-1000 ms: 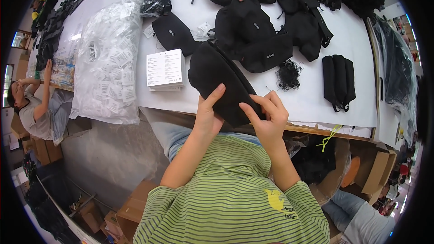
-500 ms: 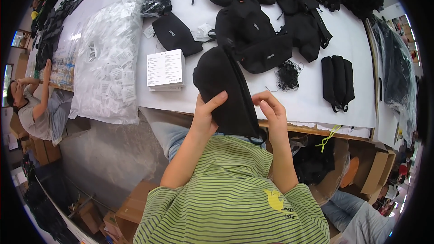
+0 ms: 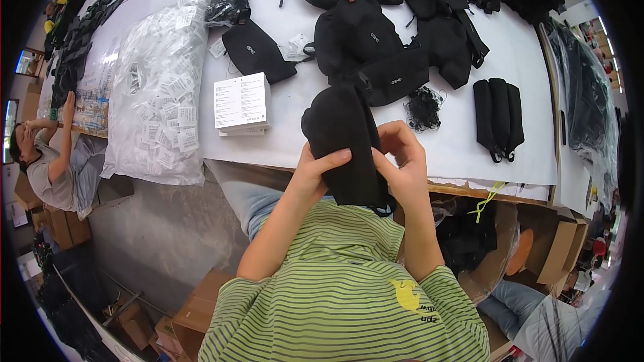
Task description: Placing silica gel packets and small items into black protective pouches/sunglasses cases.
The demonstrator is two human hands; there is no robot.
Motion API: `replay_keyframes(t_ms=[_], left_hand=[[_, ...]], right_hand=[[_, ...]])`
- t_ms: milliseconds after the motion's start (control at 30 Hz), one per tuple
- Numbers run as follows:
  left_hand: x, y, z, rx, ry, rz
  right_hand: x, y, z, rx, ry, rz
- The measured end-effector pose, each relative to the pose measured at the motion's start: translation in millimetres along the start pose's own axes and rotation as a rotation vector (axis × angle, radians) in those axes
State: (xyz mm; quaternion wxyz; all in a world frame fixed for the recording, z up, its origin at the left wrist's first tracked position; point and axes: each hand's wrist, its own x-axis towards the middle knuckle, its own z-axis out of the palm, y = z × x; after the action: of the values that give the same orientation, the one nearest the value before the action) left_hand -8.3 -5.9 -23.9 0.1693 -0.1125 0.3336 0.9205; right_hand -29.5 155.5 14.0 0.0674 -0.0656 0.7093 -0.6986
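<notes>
A long black fabric pouch point(image 3: 340, 127) is held up in front of me at the table's near edge, its rounded end pointing away. My left hand point(image 3: 318, 170) grips its left side, thumb lying across the front and fingers hidden behind. My right hand point(image 3: 400, 161) pinches the right edge, where the seam or zipper side runs, with thumb and curled fingers. A small black loop point(image 3: 385, 209) shows at the pouch's lower end. Beyond it, several similar black pouches point(image 3: 362, 37) lie in a loose pile on the white table.
A stack of white printed cards point(image 3: 240, 102) stands left of the pouch, beside a big clear bag of labels point(image 3: 157, 94). Tangled black cords point(image 3: 424, 108) and a row of slim black pouches point(image 3: 498, 117) lie to the right. Another person point(image 3: 57, 154) sits at far left.
My right hand has moved left and closed onto the pouch's right edge, its fingers apart from it before. The pouch has shifted slightly right and turned its face more toward me.
</notes>
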Motion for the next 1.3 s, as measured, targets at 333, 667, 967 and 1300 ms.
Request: replay_keyframes(t_ms=[333, 667, 967, 1300], left_hand=[[-1.0, -0.9, 6.7, -0.073, 0.083, -0.002], [-1.8, 3.1, 16.6, 0.051, 0.054, -0.106], [5.8, 9.1, 8.2, -0.15, 0.206, -0.089], [15.5, 20.6, -25.0, -0.354, 0.22, -0.077]], right_hand=[[-0.7, 1.7, -10.5, 0.144, -0.16, 0.038], [33.4, 2.2, -3.1, -0.001, 0.308, -0.271], [2.7, -6.1, 7.8, -0.148, 0.076, -0.205], [-25.4, -12.5, 17.2, -0.034, -0.187, 0.009]])
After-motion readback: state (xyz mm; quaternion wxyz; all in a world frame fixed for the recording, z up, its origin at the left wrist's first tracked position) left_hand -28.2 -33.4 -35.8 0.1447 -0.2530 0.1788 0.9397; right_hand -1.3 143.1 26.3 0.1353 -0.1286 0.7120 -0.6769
